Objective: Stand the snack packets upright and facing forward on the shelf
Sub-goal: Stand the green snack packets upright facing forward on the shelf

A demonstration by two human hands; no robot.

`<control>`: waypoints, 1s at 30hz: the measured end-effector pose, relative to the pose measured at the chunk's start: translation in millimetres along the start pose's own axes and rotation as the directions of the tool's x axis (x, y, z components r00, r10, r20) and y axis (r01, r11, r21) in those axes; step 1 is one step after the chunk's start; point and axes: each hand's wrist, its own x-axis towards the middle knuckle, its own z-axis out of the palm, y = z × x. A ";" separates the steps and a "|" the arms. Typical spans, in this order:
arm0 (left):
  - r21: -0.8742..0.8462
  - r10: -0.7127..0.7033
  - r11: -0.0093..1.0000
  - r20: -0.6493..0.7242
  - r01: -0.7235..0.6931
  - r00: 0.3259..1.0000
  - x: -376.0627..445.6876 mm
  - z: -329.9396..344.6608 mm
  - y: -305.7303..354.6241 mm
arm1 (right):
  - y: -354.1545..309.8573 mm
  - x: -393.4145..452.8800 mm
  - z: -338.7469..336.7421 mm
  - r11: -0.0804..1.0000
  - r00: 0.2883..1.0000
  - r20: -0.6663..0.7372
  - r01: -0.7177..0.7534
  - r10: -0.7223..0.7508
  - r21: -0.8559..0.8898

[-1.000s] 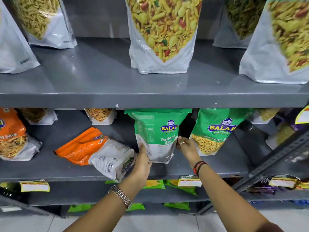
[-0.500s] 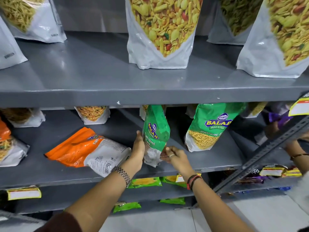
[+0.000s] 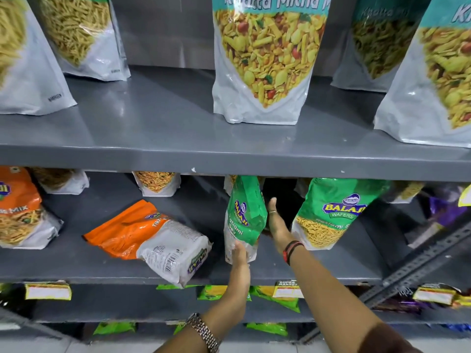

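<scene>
A green Ratlami Sev packet [image 3: 245,215] stands on the middle shelf [image 3: 76,266], turned side-on so its front faces left. My left hand [image 3: 239,256] grips its lower front edge. My right hand [image 3: 276,222] lies flat against its right side, fingers stretched toward the back. A second green packet [image 3: 331,212] stands upright and facing forward just to the right. An orange and white packet [image 3: 150,238] lies flat on its face to the left, its bottom overhanging the shelf's front edge.
An orange mix packet [image 3: 17,210] stands at the far left, with smaller packets behind. Large white pouches [image 3: 265,62] stand on the upper shelf [image 3: 178,154]. Green packets and price tags [image 3: 47,291] sit below. A slotted metal strut [image 3: 420,263] slants at the right.
The green packet went from facing forward to side-on. My left hand moved to its lower front edge, and my right hand slid up along its right side, deeper into the shelf.
</scene>
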 end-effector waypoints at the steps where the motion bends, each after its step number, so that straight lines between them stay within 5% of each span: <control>1: -0.036 0.008 0.999 -0.040 -0.010 0.999 3.9 2.3 3.8 | 3.5 -4.1 2.4 0.999 0.999 0.035 0.018 -0.019 0.027; 9: -0.246 0.046 0.963 -0.251 -0.109 0.967 27.9 -9.5 31.3 | 33.9 -50.1 -0.5 0.970 0.991 -0.008 0.135 -0.136 0.200; 23: -0.180 0.127 0.972 -0.148 -0.153 0.981 37.1 -39.8 50.7 | 64.7 -57.6 -4.9 0.998 0.999 -0.013 0.045 -0.045 0.036; 26: -0.235 0.240 0.929 -0.203 -0.285 0.949 22.2 -59.5 57.8 | 60.6 -57.4 21.2 0.998 0.995 0.069 0.068 -0.068 0.007; 30: -0.163 0.323 0.892 -0.426 -0.423 0.845 1.0 -106.8 72.9 | 39.0 -54.5 63.8 0.955 0.953 0.175 0.271 -0.248 -0.120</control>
